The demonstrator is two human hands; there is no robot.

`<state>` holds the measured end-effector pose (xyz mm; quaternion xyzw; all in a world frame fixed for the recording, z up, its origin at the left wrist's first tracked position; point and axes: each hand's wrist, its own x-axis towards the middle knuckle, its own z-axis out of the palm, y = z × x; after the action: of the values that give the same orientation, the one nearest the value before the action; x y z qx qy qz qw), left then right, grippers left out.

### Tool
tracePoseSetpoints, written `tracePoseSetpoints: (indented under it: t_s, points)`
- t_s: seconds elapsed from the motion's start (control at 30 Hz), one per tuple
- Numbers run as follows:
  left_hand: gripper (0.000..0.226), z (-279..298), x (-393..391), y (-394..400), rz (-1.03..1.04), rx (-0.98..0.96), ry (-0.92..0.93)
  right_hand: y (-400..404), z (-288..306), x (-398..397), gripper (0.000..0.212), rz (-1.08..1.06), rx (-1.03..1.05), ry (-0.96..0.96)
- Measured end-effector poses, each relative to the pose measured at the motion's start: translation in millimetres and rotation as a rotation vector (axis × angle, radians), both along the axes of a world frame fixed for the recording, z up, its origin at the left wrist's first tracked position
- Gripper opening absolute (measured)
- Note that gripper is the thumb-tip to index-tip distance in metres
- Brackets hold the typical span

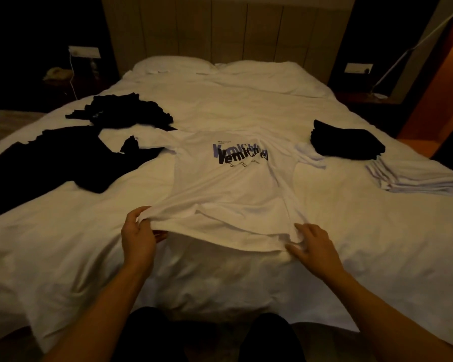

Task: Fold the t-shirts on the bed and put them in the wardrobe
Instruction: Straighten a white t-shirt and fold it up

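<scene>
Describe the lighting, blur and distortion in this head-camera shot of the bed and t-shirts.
Head view: dim, warm orange light, brightest at the far right wall; room corners fall to black. The black clothes lose detail in shadow. The white printed t-shirt reads clearly, slightly soft. Wide-angle bending curves the bed edges. No glare; left hand and right hand sharp enough.

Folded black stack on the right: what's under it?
The black stack sits on the bed, its near edge overlapping a white sleeve and a folded white stack. How far either reaches beneath it is hidden.
</scene>
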<state>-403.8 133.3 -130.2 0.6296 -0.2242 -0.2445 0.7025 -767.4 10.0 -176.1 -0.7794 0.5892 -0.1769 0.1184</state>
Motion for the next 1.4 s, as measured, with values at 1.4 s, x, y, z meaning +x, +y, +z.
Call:
tracePoseSetpoints:
  t_s: [1.4]
  points:
    - [0.014, -9, 21, 0, -0.243, 0.179, -0.399, -7, 28, -47, 0.016, -0.184, 0.372, -1.109]
